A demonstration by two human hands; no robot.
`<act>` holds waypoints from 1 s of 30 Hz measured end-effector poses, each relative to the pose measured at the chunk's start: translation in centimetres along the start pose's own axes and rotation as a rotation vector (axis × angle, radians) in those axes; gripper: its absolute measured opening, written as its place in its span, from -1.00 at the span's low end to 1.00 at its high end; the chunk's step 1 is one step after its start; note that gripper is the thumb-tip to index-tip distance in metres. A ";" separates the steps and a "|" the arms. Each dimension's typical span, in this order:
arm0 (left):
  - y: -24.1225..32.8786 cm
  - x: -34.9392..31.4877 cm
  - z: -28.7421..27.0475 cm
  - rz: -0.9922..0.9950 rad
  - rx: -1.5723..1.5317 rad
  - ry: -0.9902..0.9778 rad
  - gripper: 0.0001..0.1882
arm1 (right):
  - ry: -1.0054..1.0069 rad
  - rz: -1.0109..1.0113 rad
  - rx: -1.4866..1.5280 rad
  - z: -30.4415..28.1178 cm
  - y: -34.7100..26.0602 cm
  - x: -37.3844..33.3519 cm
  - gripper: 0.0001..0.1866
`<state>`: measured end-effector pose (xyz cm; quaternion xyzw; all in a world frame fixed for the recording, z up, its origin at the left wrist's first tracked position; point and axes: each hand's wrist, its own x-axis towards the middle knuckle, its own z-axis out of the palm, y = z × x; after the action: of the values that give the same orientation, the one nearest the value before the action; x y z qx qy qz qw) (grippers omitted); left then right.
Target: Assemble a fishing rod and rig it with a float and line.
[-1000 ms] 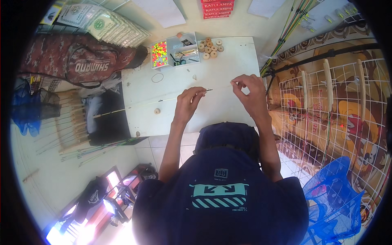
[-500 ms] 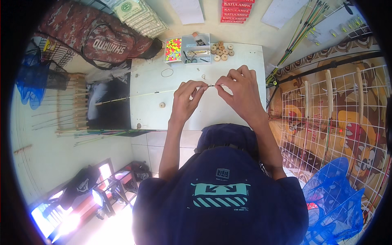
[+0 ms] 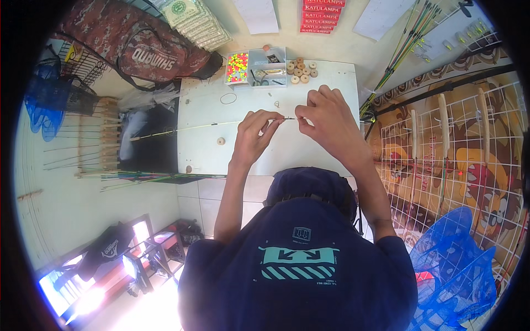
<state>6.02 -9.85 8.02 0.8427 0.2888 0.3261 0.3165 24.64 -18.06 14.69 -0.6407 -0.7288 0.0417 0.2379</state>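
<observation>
A thin pale-yellow rod (image 3: pixel 193 128) with dark bands, like a slim fishing rod, lies across the white table and points left. My left hand (image 3: pixel 255 135) pinches it near its right end between thumb and fingers. Past those fingertips sticks out a short dark tip (image 3: pixel 288 118). My right hand (image 3: pixel 329 122) is just right of this tip, thumb and forefinger pressed together. Whatever is in that pinch is too small to make out. A small loop (image 3: pixel 277 103) lies on the table beyond the hands, and a larger thin ring (image 3: pixel 228 99) farther left.
At the table's (image 3: pixel 207 154) back stands a divided tray (image 3: pixel 268 85) holding bright beads, a bottle and small tools. Several round cork pieces (image 3: pixel 298 70) sit beside it; a single cork disc (image 3: pixel 221 141) lies at left. A white wire rack (image 3: pixel 436 138) rises at right.
My right hand has shifted slightly right, and its fingertips are now a little farther from my left fingers. The left hand keeps its pinch on the rod.
</observation>
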 end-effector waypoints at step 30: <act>0.5 -0.2 -0.4 0.024 -0.018 -0.033 -0.83 | -0.098 -0.048 -0.005 0.2 -0.7 0.8 -0.85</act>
<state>5.75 -10.20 8.52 0.8484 0.2705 0.3185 0.3250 23.85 -17.40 14.99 -0.6207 -0.7548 0.0655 0.2016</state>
